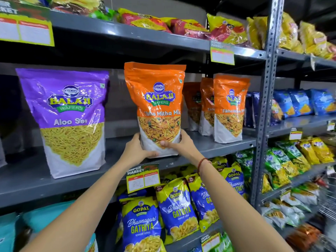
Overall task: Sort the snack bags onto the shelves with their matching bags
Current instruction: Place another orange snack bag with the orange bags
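Orange Tikha Mitha Mix bag (157, 110) upright at the middle shelf (112, 171), its base at or just above the shelf near the front edge; cannot tell whether it bears weight yet. Both hands on its lower part. Left hand (138, 150) wraps the lower left corner, fingers curled under the base. Right hand (179, 142) closed on the lower right side, thumb across the white front panel. Red thread band (201, 163) on the right wrist.

Matching orange Tikha Mitha Mix bags (228, 108) stand in a row toward the right end of the same shelf, near the grey upright post (269, 99). A gap of bare shelf lies between them and the held bag. To the left, well apart, one purple Aloo Sev bag (69, 120) stands alone near the front edge.

Below: blue-and-yellow Gopal Gathiya bags (172, 210). A price tag (143, 177) hangs off the shelf lip under the hands. Red and yellow packs (181, 26) on the top shelf.

Judgement: the placing step is in hand, right shelf, right group. Next move likely calls for sliding the bag right and back until it stands just beside the other orange ones, then checking that it stands on its own before both hands let go. A tall soft pouch may tip forward.
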A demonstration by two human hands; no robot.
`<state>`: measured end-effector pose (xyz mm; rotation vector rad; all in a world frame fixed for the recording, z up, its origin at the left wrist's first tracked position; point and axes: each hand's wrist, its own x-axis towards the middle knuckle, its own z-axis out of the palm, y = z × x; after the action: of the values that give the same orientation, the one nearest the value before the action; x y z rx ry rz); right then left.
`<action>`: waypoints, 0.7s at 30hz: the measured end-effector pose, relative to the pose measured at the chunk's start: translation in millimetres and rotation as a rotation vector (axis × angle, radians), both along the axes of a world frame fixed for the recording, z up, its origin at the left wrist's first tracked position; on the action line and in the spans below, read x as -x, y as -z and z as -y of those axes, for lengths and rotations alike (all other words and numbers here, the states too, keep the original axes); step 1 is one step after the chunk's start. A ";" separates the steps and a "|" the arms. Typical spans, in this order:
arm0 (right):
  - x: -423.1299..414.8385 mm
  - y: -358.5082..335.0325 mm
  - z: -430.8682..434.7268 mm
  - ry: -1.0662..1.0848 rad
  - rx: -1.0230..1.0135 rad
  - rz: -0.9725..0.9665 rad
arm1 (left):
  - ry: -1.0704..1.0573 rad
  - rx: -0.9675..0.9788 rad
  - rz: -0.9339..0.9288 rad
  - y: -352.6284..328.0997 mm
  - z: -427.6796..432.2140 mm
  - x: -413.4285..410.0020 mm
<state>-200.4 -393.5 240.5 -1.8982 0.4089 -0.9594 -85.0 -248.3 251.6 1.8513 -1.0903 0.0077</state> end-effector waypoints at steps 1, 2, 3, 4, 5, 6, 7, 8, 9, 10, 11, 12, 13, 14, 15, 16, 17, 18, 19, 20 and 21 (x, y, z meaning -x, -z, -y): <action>4.1 -0.3 8.8 0.017 -0.004 -0.006 | 0.012 -0.003 0.001 -0.6 8.4 3.7; 8.9 -0.9 17.0 0.031 -0.001 -0.012 | 0.021 -0.006 0.001 -0.9 16.7 8.1; 13.2 -0.6 25.2 0.042 -0.001 -0.019 | 0.029 -0.010 0.001 -0.3 25.4 11.8; 17.6 0.1 33.2 0.053 -0.002 -0.026 | 0.033 -0.016 0.004 0.8 33.7 15.8; 22.0 1.1 40.3 0.066 -0.003 -0.036 | 0.037 -0.022 0.005 2.6 41.8 19.3; 26.4 2.4 46.5 0.074 0.002 -0.045 | 0.045 -0.027 0.006 4.6 49.7 22.9; 30.0 3.7 52.4 0.074 0.003 -0.050 | 0.054 -0.029 0.003 6.6 57.3 25.9; 32.7 5.4 58.3 0.075 0.002 -0.055 | 0.060 -0.030 0.002 8.2 63.9 28.7; 35.1 6.3 63.4 0.075 0.001 -0.058 | 0.065 -0.032 0.001 9.4 70.0 30.5; 36.2 7.1 68.6 0.079 0.008 -0.064 | 0.071 -0.031 0.001 10.0 75.5 31.4; 36.7 7.1 73.2 0.078 0.016 -0.074 | 0.076 -0.034 -0.003 10.6 80.5 31.2; 36.8 6.5 77.0 0.071 0.024 -0.088 | 0.077 -0.039 -0.007 10.5 84.4 30.5; 36.6 6.1 80.6 0.059 0.028 -0.104 | 0.076 -0.050 -0.008 10.4 87.5 28.9; 36.2 5.2 83.5 0.046 0.030 -0.116 | 0.072 -0.064 0.000 9.7 89.7 27.3; 35.6 4.5 85.9 0.032 0.029 -0.122 | 0.066 -0.081 0.011 9.2 91.7 24.5; 34.5 4.4 88.9 0.018 0.029 -0.127 | 0.060 -0.100 0.025 9.0 93.2 21.0; 33.5 3.8 90.6 0.003 0.031 -0.129 | 0.054 -0.126 0.030 8.8 94.0 17.6; 31.8 4.1 93.1 -0.003 0.037 -0.131 | 0.054 -0.160 0.024 9.0 94.5 13.7; 30.1 4.4 95.5 -0.005 0.042 -0.137 | 0.062 -0.191 0.002 9.5 94.7 9.6; 27.8 5.2 98.1 -0.005 0.047 -0.142 | 0.077 -0.210 -0.027 10.3 94.6 6.0; 26.1 5.5 99.5 -0.008 0.045 -0.147 | 0.095 -0.214 -0.060 11.5 94.3 2.9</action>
<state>-226.5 -493.0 235.1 -2.0168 0.4697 -0.8324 -88.0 -342.6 240.1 1.9736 -1.1731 -0.2262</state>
